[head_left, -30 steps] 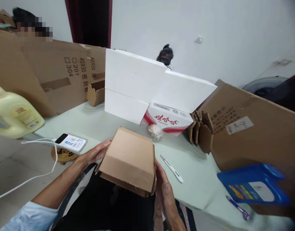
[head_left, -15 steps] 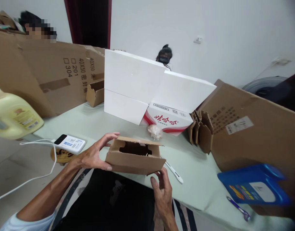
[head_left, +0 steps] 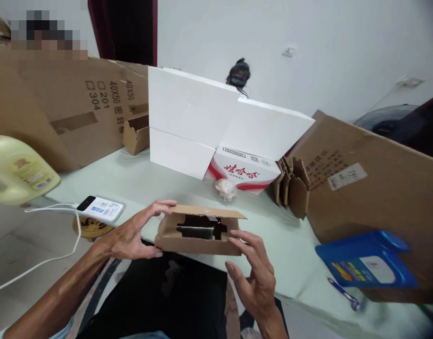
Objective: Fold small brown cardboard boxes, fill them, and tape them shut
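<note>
Holds one small cardboard box (head_left: 198,246) just over the near edge of the worktop (head_left: 159,188), opening turned up, one flap folded out along the far side.

Two hands at it. Left hand (head_left: 131,235): grip closed on the box's left end, one finger on the far flap, thumb against the lower front edge. Right hand (head_left: 253,268): grip open, fingers spread, fingertips touching the right front corner, clasping nothing.

On the worktop, left of the box: one power bank (head_left: 101,209) with one white cable (head_left: 61,256), one brown disc (head_left: 91,228) just beside it, one yellow jug (head_left: 18,174) further left.

Behind the box: one wrapped lump (head_left: 225,189), then one white carton with red print (head_left: 242,172), two white flaps (head_left: 191,108) standing up from it.

Right of the carton: one upright row of folded cardboard pieces (head_left: 290,186), number hard to tell.

Far right: one blue jug (head_left: 366,259), lying flat, and one purple-handled tool (head_left: 343,294).

At the back left: one more small brown box (head_left: 136,134), open.
</note>
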`<move>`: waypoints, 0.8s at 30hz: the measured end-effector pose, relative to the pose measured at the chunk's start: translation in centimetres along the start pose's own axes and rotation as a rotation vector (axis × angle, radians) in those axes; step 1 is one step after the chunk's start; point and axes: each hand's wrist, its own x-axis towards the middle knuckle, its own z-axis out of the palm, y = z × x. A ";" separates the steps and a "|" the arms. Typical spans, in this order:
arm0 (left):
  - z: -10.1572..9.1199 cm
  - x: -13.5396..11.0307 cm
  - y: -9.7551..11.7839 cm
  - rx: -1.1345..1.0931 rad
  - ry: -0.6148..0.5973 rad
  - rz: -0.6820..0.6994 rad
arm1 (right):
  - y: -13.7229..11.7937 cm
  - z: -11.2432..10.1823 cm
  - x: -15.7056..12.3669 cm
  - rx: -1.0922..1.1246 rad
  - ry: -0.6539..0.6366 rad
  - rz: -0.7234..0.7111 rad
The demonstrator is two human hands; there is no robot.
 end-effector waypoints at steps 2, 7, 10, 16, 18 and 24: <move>0.1 0.3 0.8 0.078 0.013 0.004 | -0.7 -0.4 1.5 0.019 -0.054 -0.037; 0.7 0.9 1.7 0.150 -0.009 0.065 | -1.0 -0.7 4.3 0.002 -0.176 -0.041; 1.0 0.7 1.5 0.155 -0.004 0.059 | -0.7 -1.1 5.7 -0.118 -0.178 -0.093; 1.1 0.7 1.3 0.144 -0.017 0.052 | 0.1 -1.4 7.9 -0.209 -0.260 -0.253; 1.0 0.7 1.4 0.153 -0.017 0.045 | 0.3 -1.1 8.3 -0.180 -0.281 -0.270; 0.9 0.9 2.0 0.214 -0.012 0.068 | 0.3 -0.5 8.6 -0.061 -0.308 -0.234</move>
